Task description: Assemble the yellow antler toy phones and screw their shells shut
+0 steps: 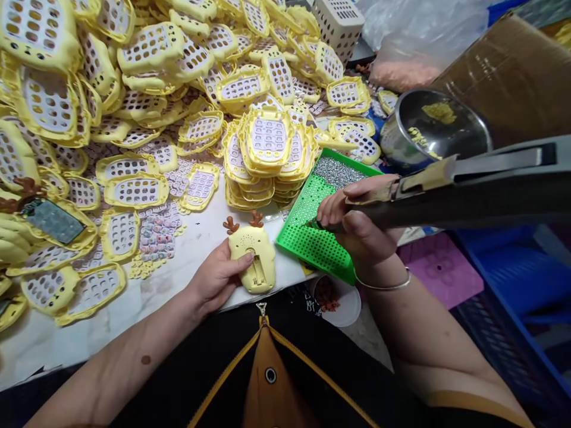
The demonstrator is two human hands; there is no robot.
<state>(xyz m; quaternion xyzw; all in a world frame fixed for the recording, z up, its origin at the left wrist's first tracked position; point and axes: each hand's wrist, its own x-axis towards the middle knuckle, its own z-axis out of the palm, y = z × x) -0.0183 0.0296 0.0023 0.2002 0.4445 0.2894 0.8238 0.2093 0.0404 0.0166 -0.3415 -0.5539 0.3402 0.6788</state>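
My left hand grips a yellow toy phone with brown antlers near the table's front edge. Its back faces up, showing a battery slot and small holes, and my thumb presses beside the slot. My right hand is closed around a long dark power screwdriver, whose body runs off to the right. The tool's tip is over a green perforated tray, where a heap of small silver screws lies at the far end. The fingers partly hide the tip, so I cannot tell if a screw is on it.
Yellow shell halves pile up at the left and back, with a stack of keypad shells in the middle. A steel bowl and cardboard box stand at right. Below the table edge is a white tub of brown pieces.
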